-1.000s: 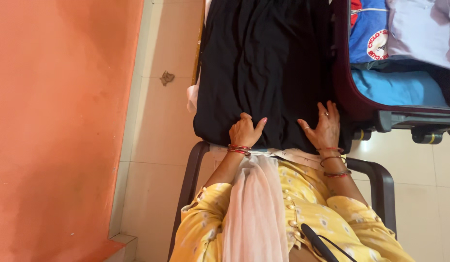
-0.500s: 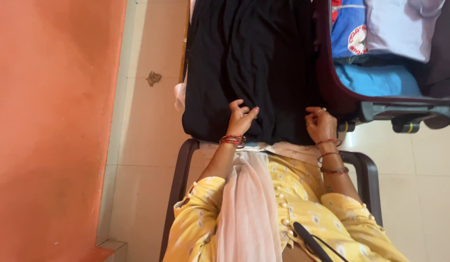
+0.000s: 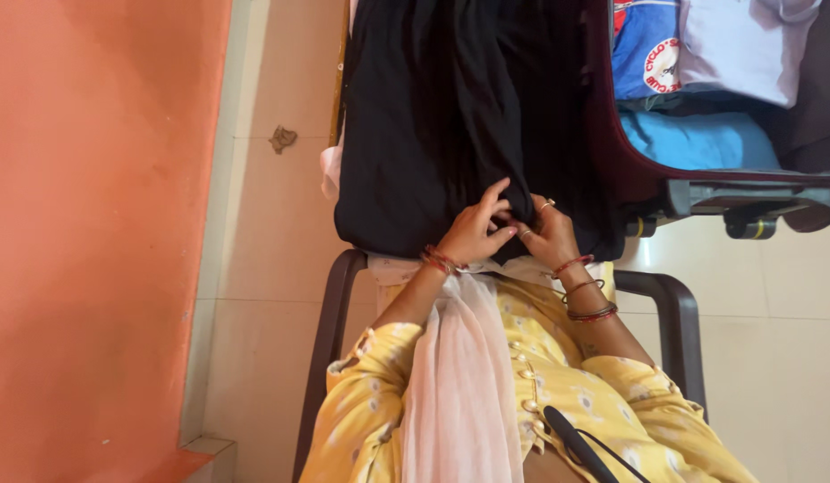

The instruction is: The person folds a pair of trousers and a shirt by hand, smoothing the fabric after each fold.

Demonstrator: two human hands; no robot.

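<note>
Far to the left of the hands an orange wall (image 3: pixel 93 224) is seen, with a crumpled scrap (image 3: pixel 282 139) on the tiled floor. A black garment (image 3: pixel 451 125) is pinched at its near edge by the left hand (image 3: pixel 473 234) and the right hand (image 3: pixel 547 237) — fingers closed on cloth, hands touching. To their right an open suitcase (image 3: pixel 638 183) is filled with folded clothes — blue ones (image 3: pixel 697 139) among them.

Left hand (image 3: pixel 473 234) and right hand (image 3: pixel 547 237) met at near edge of black garment (image 3: pixel 451 125), fingers pinching fold of cloth between them. Garment lay spread flat, hem hanging over front. Bangles on both wrists. Dark chair frame (image 3: pixel 330 322) below. Open maroon suitcase (image 3: pixel 612 134) just beside garment on right, holding blue clothes (image 3: pixel 697 139). Cream tiled floor (image 3: pixel 272 224), orange wall (image 3: pixel 93 224) on left.
</note>
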